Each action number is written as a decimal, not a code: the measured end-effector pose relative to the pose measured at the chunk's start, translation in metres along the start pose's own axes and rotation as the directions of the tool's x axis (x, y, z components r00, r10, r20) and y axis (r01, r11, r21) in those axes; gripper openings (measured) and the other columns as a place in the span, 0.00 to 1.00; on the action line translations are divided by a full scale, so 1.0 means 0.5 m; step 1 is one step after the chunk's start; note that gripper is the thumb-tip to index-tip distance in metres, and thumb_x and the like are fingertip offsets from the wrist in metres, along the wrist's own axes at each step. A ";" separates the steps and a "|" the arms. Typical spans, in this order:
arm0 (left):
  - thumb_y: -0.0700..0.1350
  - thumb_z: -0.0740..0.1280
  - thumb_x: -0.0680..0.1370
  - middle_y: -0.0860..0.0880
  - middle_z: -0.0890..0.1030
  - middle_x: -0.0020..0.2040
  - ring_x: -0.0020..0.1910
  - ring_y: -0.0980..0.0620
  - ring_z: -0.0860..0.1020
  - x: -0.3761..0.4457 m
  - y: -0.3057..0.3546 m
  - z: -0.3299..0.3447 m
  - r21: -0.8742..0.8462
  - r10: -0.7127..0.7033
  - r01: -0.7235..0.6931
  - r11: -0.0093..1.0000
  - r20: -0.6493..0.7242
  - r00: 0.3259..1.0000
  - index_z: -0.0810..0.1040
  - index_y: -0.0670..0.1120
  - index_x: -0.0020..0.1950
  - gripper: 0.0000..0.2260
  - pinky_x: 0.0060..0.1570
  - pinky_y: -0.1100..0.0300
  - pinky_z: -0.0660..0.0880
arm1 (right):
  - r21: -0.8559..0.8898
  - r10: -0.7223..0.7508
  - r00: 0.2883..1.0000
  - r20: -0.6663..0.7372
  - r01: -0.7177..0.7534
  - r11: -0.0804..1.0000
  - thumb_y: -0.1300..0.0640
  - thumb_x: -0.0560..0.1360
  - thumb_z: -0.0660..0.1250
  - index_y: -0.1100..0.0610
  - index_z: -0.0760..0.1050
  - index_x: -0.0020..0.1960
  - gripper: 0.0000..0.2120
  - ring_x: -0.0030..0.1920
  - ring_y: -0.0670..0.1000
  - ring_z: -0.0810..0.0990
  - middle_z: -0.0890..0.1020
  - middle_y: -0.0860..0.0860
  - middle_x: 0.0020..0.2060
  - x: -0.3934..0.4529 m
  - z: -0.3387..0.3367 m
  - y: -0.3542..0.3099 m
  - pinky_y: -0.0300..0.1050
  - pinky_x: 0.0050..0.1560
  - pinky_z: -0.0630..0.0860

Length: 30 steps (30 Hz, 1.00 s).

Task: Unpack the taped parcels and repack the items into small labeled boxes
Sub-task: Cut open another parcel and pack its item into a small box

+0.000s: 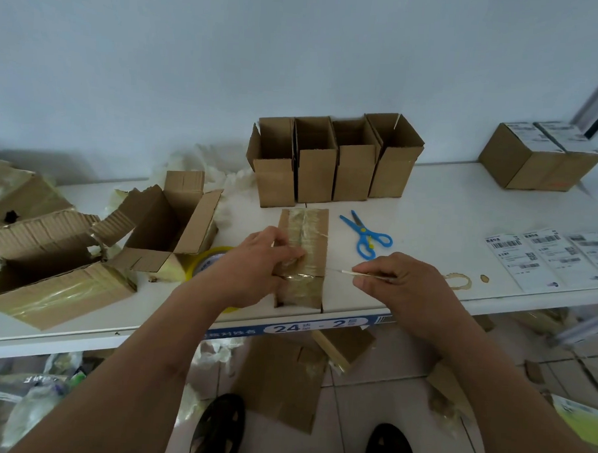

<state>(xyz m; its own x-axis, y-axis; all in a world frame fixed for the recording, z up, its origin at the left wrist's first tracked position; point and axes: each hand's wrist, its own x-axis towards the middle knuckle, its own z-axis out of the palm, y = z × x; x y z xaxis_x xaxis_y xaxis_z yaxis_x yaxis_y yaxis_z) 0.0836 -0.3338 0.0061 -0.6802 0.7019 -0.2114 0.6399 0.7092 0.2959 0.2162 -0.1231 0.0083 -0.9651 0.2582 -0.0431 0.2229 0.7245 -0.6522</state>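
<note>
Several torn boxes [84, 237] lie at nine o'clock on the table [445, 212]. Beside them, the left hand [255, 262] presses curled fingers onto the taped parcel [303, 257] at the table's near edge. At three o'clock of the parcel, the right hand [391, 278] pinches a thin strip of tape [343, 271] stretched from it. Blue scissors [365, 236] lie at one o'clock; four open boxes [331, 159] stand at twelve.

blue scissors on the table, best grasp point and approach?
Take the blue scissors by the two handle loops, the end nearer the table edge, coming from above. They lie flat on the white table, blades slightly open and pointing away toward the open boxes; the handles face the right hand, with bare table around them.
</note>
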 end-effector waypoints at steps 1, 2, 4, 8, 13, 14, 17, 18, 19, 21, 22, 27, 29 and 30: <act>0.54 0.68 0.78 0.56 0.58 0.71 0.72 0.53 0.60 -0.003 0.001 -0.004 -0.012 -0.007 0.007 1.000 0.028 1.000 0.62 0.60 0.76 0.28 0.71 0.53 0.64 | 0.047 0.011 1.000 0.001 -0.011 0.999 0.47 0.78 0.65 0.47 0.80 0.59 0.11 0.48 0.43 0.75 0.79 0.43 0.48 0.002 -0.001 -0.001 0.30 0.47 0.68; 0.59 0.67 0.77 0.56 0.57 0.72 0.71 0.52 0.61 -0.005 0.008 -0.006 -0.021 -0.023 0.024 0.999 0.046 0.999 0.62 0.59 0.76 0.29 0.71 0.53 0.65 | 0.097 0.025 1.000 -0.007 -0.024 0.995 0.48 0.79 0.64 0.46 0.79 0.58 0.10 0.46 0.43 0.76 0.79 0.41 0.45 0.005 -0.003 -0.001 0.32 0.46 0.69; 0.71 0.61 0.73 0.54 0.60 0.71 0.70 0.51 0.63 -0.001 0.033 0.006 -0.006 -0.081 0.081 0.997 0.009 0.997 0.64 0.57 0.75 0.34 0.69 0.51 0.66 | 0.210 0.067 0.997 -0.030 -0.060 0.976 0.50 0.81 0.62 0.45 0.77 0.57 0.08 0.42 0.45 0.77 0.79 0.44 0.42 0.015 -0.010 -0.005 0.35 0.42 0.72; 0.74 0.55 0.73 0.50 0.68 0.63 0.62 0.49 0.68 0.015 0.082 0.044 0.088 -0.102 0.125 0.988 -0.228 0.968 0.69 0.50 0.64 0.32 0.63 0.49 0.71 | 0.316 0.136 0.990 -0.048 -0.114 0.942 0.54 0.83 0.58 0.45 0.69 0.65 0.12 0.41 0.48 0.79 0.80 0.48 0.47 0.041 -0.010 -0.006 0.35 0.39 0.75; 0.60 0.65 0.75 0.53 0.67 0.64 0.64 0.51 0.67 0.006 0.025 0.020 0.081 -0.024 0.039 0.996 -0.172 0.985 0.67 0.52 0.64 0.21 0.64 0.52 0.69 | 0.469 0.191 0.980 -0.065 -0.138 0.872 0.53 0.81 0.63 0.49 0.75 0.57 0.06 0.42 0.47 0.80 0.81 0.47 0.45 0.059 -0.011 0.005 0.35 0.40 0.76; 0.58 0.66 0.75 0.53 0.67 0.65 0.64 0.52 0.68 0.001 0.017 0.013 0.077 -0.025 0.037 0.996 -0.155 0.988 0.67 0.52 0.64 0.21 0.64 0.53 0.69 | 0.517 0.190 0.981 -0.042 -0.141 0.844 0.52 0.79 0.66 0.48 0.74 0.59 0.09 0.44 0.47 0.81 0.80 0.46 0.47 0.061 -0.012 0.005 0.36 0.41 0.77; 0.55 0.67 0.75 0.54 0.66 0.65 0.63 0.53 0.67 -0.006 0.013 0.012 0.123 -0.012 0.027 0.992 -0.125 0.992 0.65 0.53 0.63 0.20 0.65 0.55 0.67 | 0.623 0.174 0.985 0.002 -0.137 0.770 0.50 0.74 0.72 0.48 0.73 0.62 0.18 0.46 0.49 0.80 0.78 0.45 0.50 0.067 -0.010 0.002 0.36 0.42 0.80; 0.55 0.67 0.75 0.54 0.66 0.65 0.62 0.53 0.67 -0.004 0.014 0.014 0.132 -0.001 0.018 0.991 -0.128 0.992 0.65 0.53 0.62 0.19 0.65 0.56 0.66 | 0.616 0.169 0.985 -0.016 -0.124 0.778 0.49 0.73 0.72 0.48 0.74 0.61 0.18 0.45 0.49 0.80 0.78 0.45 0.49 0.068 -0.009 0.001 0.35 0.40 0.79; 0.56 0.68 0.75 0.55 0.66 0.64 0.59 0.54 0.67 -0.003 0.014 0.015 0.126 0.009 0.008 0.992 -0.136 0.991 0.66 0.54 0.60 0.18 0.63 0.57 0.66 | 0.596 0.165 0.985 -0.046 -0.106 0.796 0.49 0.73 0.72 0.47 0.75 0.59 0.15 0.43 0.49 0.79 0.79 0.46 0.48 0.068 -0.007 0.001 0.34 0.38 0.78; 0.56 0.69 0.74 0.56 0.66 0.62 0.55 0.56 0.67 0.000 0.013 0.012 0.083 0.005 0.006 0.997 -0.126 0.992 0.65 0.55 0.55 0.17 0.59 0.60 0.66 | 0.581 0.164 0.981 -0.105 -0.073 0.811 0.49 0.75 0.70 0.46 0.77 0.52 0.07 0.38 0.46 0.78 0.80 0.46 0.43 0.066 -0.005 0.005 0.33 0.36 0.77; 0.55 0.70 0.74 0.56 0.65 0.62 0.55 0.56 0.67 0.001 0.010 0.009 0.064 -0.002 0.010 0.998 -0.110 0.994 0.65 0.55 0.55 0.17 0.58 0.61 0.66 | 0.590 0.172 0.978 -0.120 -0.069 0.804 0.49 0.76 0.69 0.46 0.78 0.50 0.04 0.36 0.45 0.78 0.80 0.46 0.40 0.066 -0.004 0.008 0.34 0.36 0.77; 0.49 0.72 0.72 0.58 0.64 0.64 0.57 0.55 0.67 0.000 -0.005 -0.008 0.037 -0.009 0.008 0.999 0.010 1.000 0.65 0.56 0.52 0.17 0.56 0.62 0.68 | 0.601 0.197 0.978 -0.061 -0.122 0.790 0.58 0.80 0.63 0.50 0.76 0.59 0.09 0.35 0.47 0.79 0.81 0.51 0.41 0.069 -0.002 0.021 0.38 0.38 0.78; 0.49 0.73 0.71 0.59 0.63 0.64 0.58 0.55 0.67 0.002 -0.008 -0.013 0.023 -0.007 0.006 1.000 0.031 1.000 0.66 0.56 0.51 0.17 0.55 0.63 0.67 | 0.598 0.173 0.985 -0.023 -0.125 0.792 0.58 0.80 0.63 0.51 0.76 0.60 0.10 0.36 0.46 0.80 0.82 0.51 0.42 0.070 0.002 0.023 0.37 0.38 0.78; 0.48 0.73 0.71 0.59 0.63 0.64 0.57 0.56 0.67 0.003 -0.009 -0.015 0.016 -0.005 0.004 1.000 0.033 0.999 0.66 0.56 0.51 0.17 0.54 0.63 0.67 | 0.592 0.160 0.987 -0.005 -0.126 0.796 0.58 0.81 0.62 0.51 0.76 0.61 0.11 0.36 0.45 0.80 0.83 0.51 0.42 0.070 0.004 0.022 0.36 0.37 0.77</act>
<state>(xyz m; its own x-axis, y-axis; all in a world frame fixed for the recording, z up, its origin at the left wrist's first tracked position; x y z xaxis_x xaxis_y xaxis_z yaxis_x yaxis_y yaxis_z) 0.0773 -0.3365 0.0114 -0.6712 0.7002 -0.2434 0.6426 0.7133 0.2798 0.1845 -0.1072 -0.0021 -0.9166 0.3734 -0.1432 0.2178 0.1659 -0.9618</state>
